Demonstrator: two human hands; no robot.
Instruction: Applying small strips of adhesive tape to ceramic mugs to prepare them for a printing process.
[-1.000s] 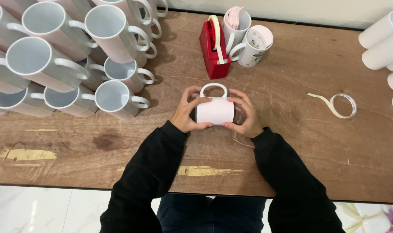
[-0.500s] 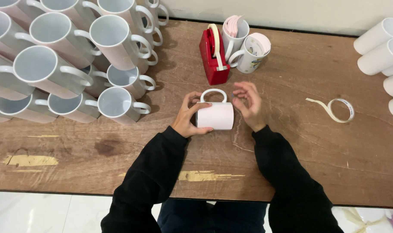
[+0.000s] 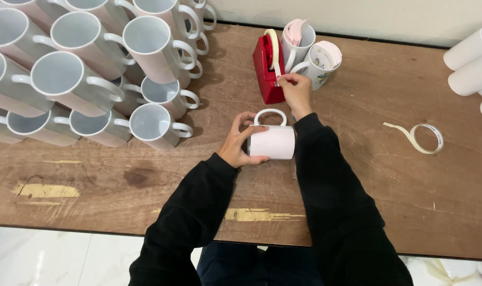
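Pink mug [image 3: 273, 142] in left grip [image 3: 240, 143]

No packages, signs or screens show here. The nearest thing to a label is the pale pink sheet wrapped around the white mug [image 3: 273, 141] lying on its side at mid tabletop [image 3: 389, 201]. More pale pink sheets, rolled up, stand in a white mug [image 3: 296, 39] behind the red tape dispenser [image 3: 266, 71].

Single head view, steeply down, close over wooden table [image 3: 399, 212].
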